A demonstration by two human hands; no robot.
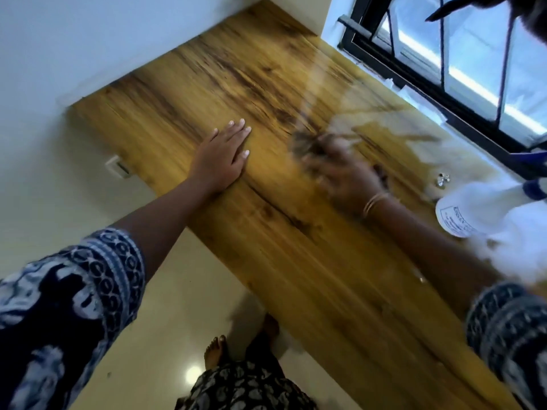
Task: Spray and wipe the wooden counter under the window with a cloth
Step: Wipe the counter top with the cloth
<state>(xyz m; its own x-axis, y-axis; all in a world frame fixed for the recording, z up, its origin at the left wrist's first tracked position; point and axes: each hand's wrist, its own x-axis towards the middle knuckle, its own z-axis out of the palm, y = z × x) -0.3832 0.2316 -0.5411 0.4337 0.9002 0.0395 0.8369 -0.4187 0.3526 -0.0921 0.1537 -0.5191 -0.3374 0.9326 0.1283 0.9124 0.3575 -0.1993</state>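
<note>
patterned blue-and-white sleeves frame my view. my left hand (223, 155) lies spread, flat on the glossy brown wooden counter (207, 93). my right hand (343, 176) blurs mid-wipe, seemingly bunching a dark grey cloth (306, 143); its grip i cannot tell. next: sweep toward the window. a white spray bottle (488, 214) stands just right of that hand.

Far right: black-framed window (461, 84). On the left wall, a white switch plate (117, 170). Near the right edge, a small shiny object (442, 180), blurred. Below, glossy pale floor (165, 335).
</note>
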